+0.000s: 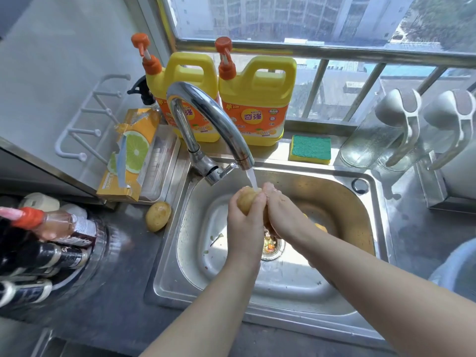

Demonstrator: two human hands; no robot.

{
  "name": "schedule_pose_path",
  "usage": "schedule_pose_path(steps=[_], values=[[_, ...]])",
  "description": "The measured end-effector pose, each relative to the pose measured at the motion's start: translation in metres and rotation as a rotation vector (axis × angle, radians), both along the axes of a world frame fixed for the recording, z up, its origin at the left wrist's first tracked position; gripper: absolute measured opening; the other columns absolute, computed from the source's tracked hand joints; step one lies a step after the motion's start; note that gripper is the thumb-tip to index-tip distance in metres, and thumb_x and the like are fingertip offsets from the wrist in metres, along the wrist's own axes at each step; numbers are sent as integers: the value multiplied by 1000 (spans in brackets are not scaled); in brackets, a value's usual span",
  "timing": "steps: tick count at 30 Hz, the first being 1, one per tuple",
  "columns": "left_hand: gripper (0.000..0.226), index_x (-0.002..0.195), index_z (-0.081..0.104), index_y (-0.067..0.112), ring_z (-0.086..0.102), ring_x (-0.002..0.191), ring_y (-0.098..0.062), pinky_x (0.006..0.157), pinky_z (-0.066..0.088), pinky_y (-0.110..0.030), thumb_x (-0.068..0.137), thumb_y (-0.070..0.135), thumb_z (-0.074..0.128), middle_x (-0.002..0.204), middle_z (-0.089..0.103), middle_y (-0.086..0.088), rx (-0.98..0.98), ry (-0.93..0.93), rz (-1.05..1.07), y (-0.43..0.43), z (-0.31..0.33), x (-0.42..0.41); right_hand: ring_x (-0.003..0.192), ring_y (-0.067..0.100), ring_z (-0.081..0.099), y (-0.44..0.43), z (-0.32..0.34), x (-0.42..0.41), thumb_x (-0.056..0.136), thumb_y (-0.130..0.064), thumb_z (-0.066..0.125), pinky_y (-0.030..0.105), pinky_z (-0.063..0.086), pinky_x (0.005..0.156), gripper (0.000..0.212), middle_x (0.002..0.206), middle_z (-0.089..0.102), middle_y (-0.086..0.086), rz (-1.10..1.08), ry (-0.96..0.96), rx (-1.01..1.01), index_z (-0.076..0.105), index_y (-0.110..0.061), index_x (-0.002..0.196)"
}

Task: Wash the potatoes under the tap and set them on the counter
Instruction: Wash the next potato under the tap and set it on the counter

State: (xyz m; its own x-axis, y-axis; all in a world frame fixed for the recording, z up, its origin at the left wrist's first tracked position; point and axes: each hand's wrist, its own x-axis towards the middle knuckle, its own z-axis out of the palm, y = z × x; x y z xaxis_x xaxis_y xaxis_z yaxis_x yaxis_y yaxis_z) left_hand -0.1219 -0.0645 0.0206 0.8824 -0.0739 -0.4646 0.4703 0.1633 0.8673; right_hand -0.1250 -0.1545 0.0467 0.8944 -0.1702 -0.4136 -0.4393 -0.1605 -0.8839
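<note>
Over the steel sink [283,287] both my hands hold one yellow-brown potato [246,199] under the running tap [206,119]. My left hand [246,228] wraps its fingers round the potato from the left. My right hand [280,210] grips it from the right, fingertips at the top where the water stream lands. A second potato [158,216] lies on the dark counter just left of the sink. Behind my right wrist something yellow [320,227] shows in the basin, mostly hidden.
Two yellow detergent jugs [255,104] stand behind the tap, a green-and-yellow sponge [310,149] on the ledge to their right. A citrus-printed box [128,155] leans at the left. Bottles [46,240] crowd the left counter. Glass jars [381,135] stand at right. Food scraps sit in the drain [271,247].
</note>
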Motion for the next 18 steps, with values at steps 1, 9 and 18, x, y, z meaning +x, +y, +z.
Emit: schedule_pose_path(steps=[1, 9, 18], values=[[59, 120, 65, 16, 71, 107, -22, 96, 55, -42, 69, 43, 74, 115, 73, -10, -24, 14, 57, 0, 0, 2, 74, 8, 44, 2, -1, -3, 109, -26, 21, 25, 36, 67, 35, 87, 47, -3, 40, -12, -12, 44, -20, 84], [26, 93, 68, 9, 69, 77, -26, 70, 57, -33, 87, 33, 61, 93, 69, -14, -263, 285, 252, 6, 9, 22, 108, -12, 52, 15, -3, -17, 107, -32, 40, 12, 41, 92, 40, 122, 49, -23, 149, -59, 107, 35, -28, 146], [38, 79, 76, 21, 69, 83, -31, 66, 51, -39, 96, 30, 45, 93, 75, -14, -14, 143, 218, 4, 19, 16, 52, 14, 38, 20, 17, -2, 103, -41, 40, 26, 31, 50, 21, 92, 48, 3, -103, 189, 376, 59, -31, 100]])
